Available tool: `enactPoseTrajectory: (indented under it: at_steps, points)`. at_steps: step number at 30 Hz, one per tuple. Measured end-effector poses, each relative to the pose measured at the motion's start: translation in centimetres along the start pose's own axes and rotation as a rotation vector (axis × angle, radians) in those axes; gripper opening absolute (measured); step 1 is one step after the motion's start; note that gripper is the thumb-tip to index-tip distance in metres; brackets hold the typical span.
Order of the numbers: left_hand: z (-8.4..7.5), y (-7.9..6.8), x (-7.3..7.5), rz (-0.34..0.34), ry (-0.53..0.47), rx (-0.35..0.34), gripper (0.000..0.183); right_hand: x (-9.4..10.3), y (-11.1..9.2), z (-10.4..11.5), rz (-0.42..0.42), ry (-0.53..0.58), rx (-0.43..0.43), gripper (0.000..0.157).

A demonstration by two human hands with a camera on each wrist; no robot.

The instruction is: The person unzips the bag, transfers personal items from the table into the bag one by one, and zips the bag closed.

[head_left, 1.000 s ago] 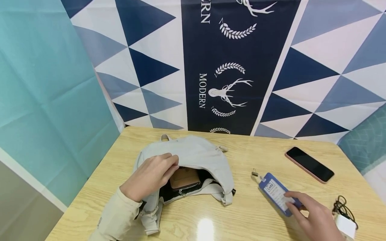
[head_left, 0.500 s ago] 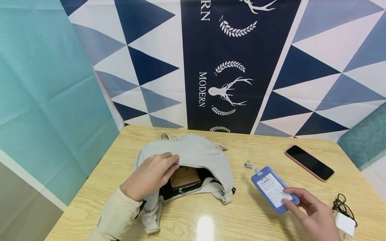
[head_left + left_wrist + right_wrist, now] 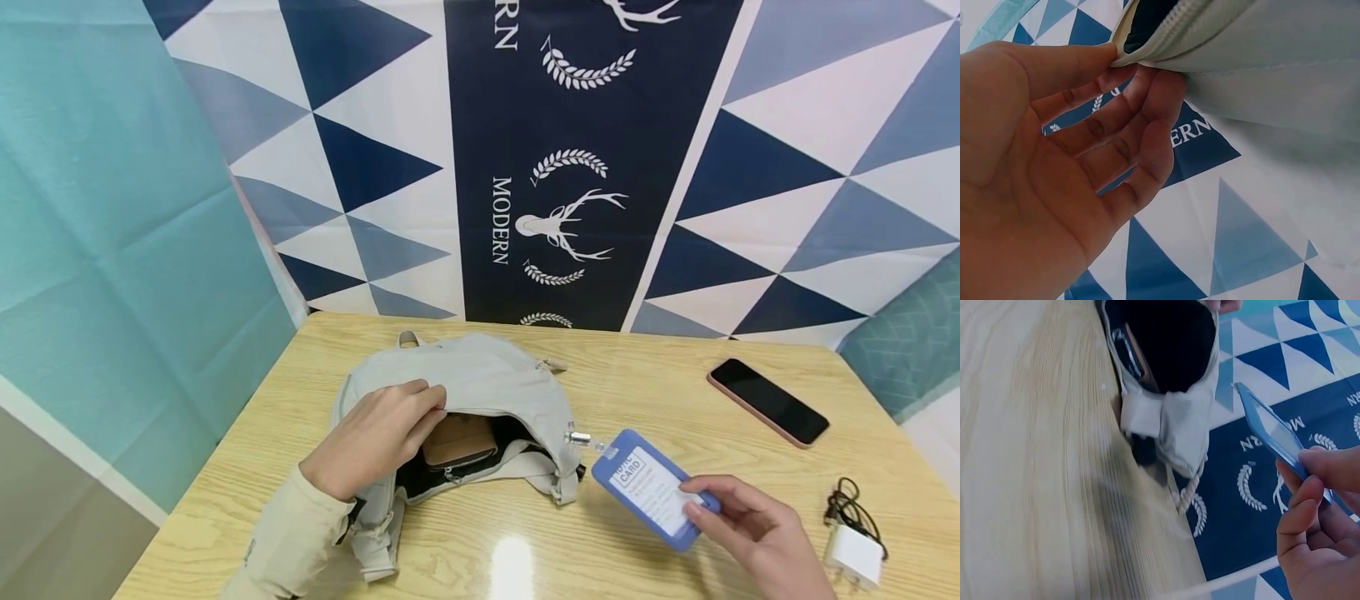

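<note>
My left hand (image 3: 378, 433) pinches the upper edge of the opening of a light grey bag (image 3: 480, 375), which lies on the table. In the left wrist view, thumb and fingers grip the zipper edge (image 3: 1166, 37). A brown wallet (image 3: 459, 442) with a zipper sits inside the dark interior. To the right of the bag, my right hand (image 3: 757, 533) holds a blue card holder (image 3: 652, 492) by its lower corner, between thumb and fingers. It is raised above the table, its metal clip (image 3: 577, 437) pointing toward the bag. The right wrist view shows the card holder (image 3: 1272, 431) nearly edge-on.
A phone (image 3: 768, 402) in a pink case lies at the right rear of the wooden table (image 3: 637, 375). Near the right hand are a white charger (image 3: 855, 554) and a black cable (image 3: 853, 506). A patterned cloth (image 3: 555, 167) hangs behind the table.
My right hand has lifted the card holder off the table and carried it left toward the bag. The left hand keeps its grip on the bag's edge in the same place.
</note>
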State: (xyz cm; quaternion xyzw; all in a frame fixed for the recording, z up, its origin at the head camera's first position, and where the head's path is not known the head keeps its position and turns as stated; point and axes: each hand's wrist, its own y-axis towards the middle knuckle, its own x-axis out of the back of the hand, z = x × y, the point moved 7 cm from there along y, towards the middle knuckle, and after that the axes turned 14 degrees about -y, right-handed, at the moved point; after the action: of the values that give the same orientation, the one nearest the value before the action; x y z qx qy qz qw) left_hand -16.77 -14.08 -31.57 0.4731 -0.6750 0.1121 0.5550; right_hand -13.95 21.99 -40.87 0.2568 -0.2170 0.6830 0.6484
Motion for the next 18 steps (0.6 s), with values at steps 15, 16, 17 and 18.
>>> enactPoseTrajectory:
  at_steps: [15, 16, 17, 18]
  points:
    - [0.0, 0.0, 0.0, -0.008, 0.014, -0.004, 0.016, -5.9, -0.2, 2.3, 0.474, 0.279, 0.178, 0.037]
    - [0.0, 0.0, 0.1, -0.007, 0.016, -0.004, 0.016, -6.3, -0.3, 2.5, 0.517, 0.324, 0.181, 0.038]
    - [0.0, 0.0, 0.1, -0.005, 0.020, -0.004, 0.016, -6.7, -0.3, 2.7, 0.553, 0.363, 0.192, 0.038]
    - [0.0, 0.1, 0.1, -0.004, 0.022, -0.004, 0.016, -7.1, -0.4, 3.0, 0.587, 0.400, 0.195, 0.038]
